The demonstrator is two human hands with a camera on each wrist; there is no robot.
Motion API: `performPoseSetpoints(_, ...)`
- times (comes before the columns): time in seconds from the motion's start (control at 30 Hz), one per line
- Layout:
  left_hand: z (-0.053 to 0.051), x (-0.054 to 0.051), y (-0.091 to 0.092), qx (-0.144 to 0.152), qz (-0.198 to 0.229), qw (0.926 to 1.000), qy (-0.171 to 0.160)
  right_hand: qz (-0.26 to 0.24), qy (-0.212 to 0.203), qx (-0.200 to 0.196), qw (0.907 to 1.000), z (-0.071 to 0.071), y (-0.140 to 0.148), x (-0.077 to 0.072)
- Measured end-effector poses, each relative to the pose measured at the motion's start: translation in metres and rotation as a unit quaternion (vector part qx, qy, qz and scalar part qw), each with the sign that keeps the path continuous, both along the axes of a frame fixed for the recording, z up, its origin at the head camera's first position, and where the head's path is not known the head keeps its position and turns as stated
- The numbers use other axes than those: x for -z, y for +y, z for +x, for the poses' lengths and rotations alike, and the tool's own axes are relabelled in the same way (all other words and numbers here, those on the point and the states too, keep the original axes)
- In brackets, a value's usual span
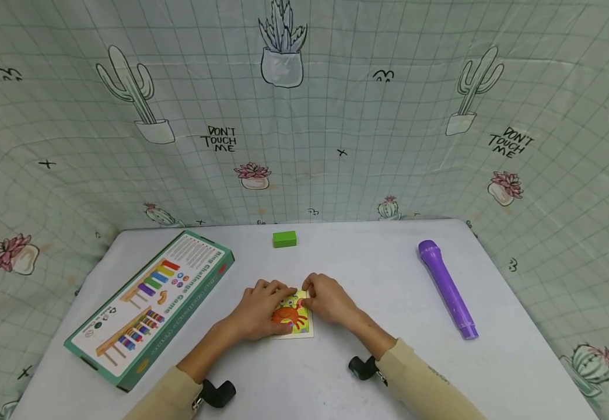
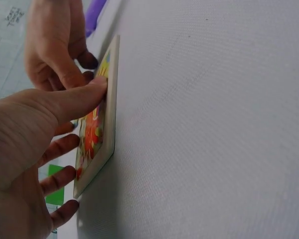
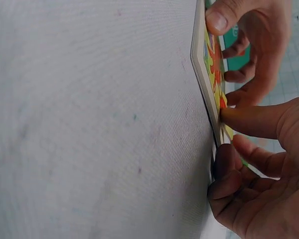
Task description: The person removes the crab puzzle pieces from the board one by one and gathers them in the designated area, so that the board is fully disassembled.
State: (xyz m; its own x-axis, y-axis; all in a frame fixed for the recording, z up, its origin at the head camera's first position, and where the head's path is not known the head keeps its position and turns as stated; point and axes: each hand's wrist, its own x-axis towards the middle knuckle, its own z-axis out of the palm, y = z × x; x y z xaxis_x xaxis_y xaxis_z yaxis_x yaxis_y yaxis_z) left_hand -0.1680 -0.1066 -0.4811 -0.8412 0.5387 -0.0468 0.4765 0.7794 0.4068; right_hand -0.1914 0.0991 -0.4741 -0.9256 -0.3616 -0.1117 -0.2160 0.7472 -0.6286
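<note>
A small wooden jigsaw puzzle (image 1: pixel 304 335) with a red crab on a yellow ground lies flat on the table. My left hand (image 1: pixel 260 310) spans its left side. In the left wrist view, the left thumb (image 2: pixel 92 94) presses on the near side of the picture, while the spread fingers touch the far edge. At the upper right corner, my right hand (image 1: pixel 331 300) pinches a yellow and red puzzle piece (image 3: pixel 223 102) between thumb and forefinger. That piece looks slightly raised from the board; the fingers hide much of it.
A green Ring Challenge Game box (image 1: pixel 149 306) lies slanted at the left. Behind the puzzle sits a green block (image 1: pixel 284 239). A purple stick-shaped object (image 1: pixel 448 290) lies at the right of the white table (image 1: pixel 378 256). A patterned cloth (image 1: pixel 304 116) hangs behind.
</note>
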Motion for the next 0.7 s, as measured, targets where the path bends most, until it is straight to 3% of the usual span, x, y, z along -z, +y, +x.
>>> performPoseSetpoints(0.27,0.001,-0.001,0.000,-0.007,0.007,0.9999,-0.001,-0.014,0.005,-0.006,0.9999,-0.001,0.003,0.001)
performPoseSetpoints(0.57,0.005,0.000,-0.002,-0.009,0.014,0.9998,0.008,-0.127,-0.050,0.003,0.9906,-0.005,0.016,-0.003)
performPoseSetpoints(0.7,0.008,0.002,-0.002,-0.010,0.007,0.9998,0.013,-0.138,-0.056,0.029,0.9884,-0.009,0.031,-0.007)
